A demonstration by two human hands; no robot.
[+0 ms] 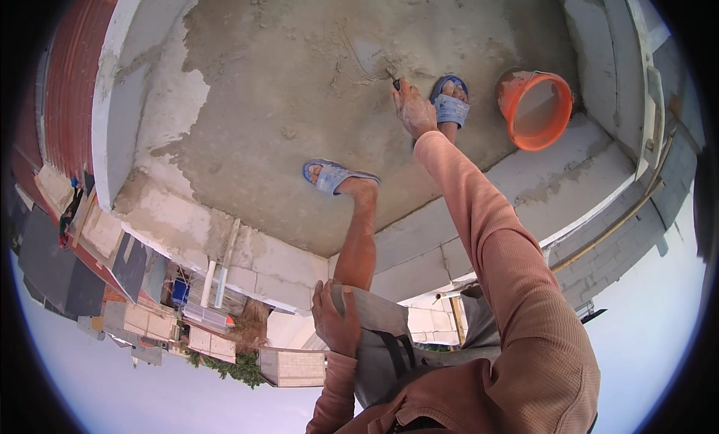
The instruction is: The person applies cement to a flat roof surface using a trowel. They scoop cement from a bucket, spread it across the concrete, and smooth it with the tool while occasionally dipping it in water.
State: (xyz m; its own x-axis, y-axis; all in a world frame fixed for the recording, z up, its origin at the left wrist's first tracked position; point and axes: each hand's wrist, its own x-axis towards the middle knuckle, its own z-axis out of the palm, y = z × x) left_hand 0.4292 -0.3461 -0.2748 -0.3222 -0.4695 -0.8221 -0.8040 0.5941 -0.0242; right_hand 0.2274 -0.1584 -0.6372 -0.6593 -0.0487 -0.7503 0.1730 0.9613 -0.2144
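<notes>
My right hand (414,110) reaches down to the floor, its fingers wrapped round the black handle of a trowel (397,83). The blade lies low against the wet grey cement (277,97), and smeared cement makes its outline hard to make out. Grey residue coats the back of this hand. My left hand (336,319) rests on my bent knee, fingers laid along the grey trouser leg (382,314), holding nothing. To the right of my right hand, an orange bucket (543,138) leans over on its side, with grey residue inside.
My feet in blue slippers (329,178) stand on the wet cement. Low pale block walls (404,265) enclose the floor. Beyond the left wall are a red corrugated roof (79,82) and lower rooftops; a bamboo pole (610,224) lies outside at right.
</notes>
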